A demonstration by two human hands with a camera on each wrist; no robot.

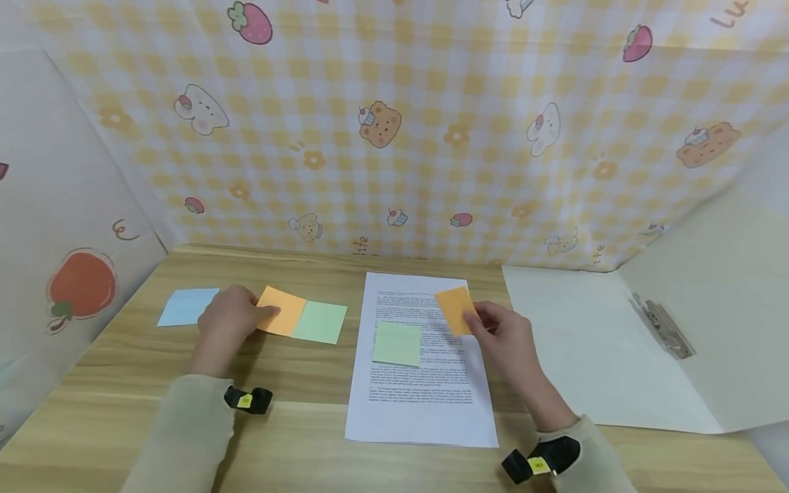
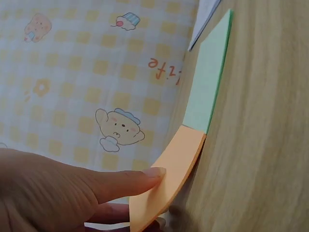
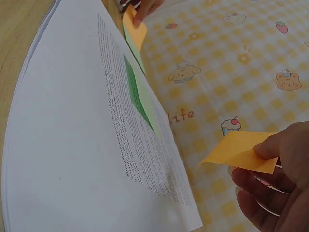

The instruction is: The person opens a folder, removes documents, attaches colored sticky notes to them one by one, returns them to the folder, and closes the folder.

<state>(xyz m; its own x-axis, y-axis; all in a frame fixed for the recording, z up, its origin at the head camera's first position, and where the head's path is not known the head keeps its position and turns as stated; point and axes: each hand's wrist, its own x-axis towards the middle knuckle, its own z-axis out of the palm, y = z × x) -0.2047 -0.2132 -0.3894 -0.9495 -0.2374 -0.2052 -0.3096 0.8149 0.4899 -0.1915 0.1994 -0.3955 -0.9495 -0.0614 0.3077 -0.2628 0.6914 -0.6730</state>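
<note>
My left hand (image 1: pixel 231 315) pinches the left end of an orange sticky note pad (image 1: pixel 283 311), thumb on top and fingers beneath. In the left wrist view that orange pad (image 2: pixel 169 169) bends up at the held end, while its other end meets a green sticky note pad (image 2: pixel 208 77) on the table. My right hand (image 1: pixel 505 332) pinches a single orange sticky note (image 1: pixel 453 308) by its lower right part, over the printed sheets (image 1: pixel 425 418). A green sticky note (image 1: pixel 396 344) lies on the printed text; the right wrist view shows it lifting along one edge.
A blue sticky note pad (image 1: pixel 185 307) lies left of my left hand, partly behind it. At the right, an open white folder (image 1: pixel 573 356) with a metal clip (image 1: pixel 662 325) leans against the side. A checkered cloth (image 1: pixel 419 171) hangs along the table's back edge.
</note>
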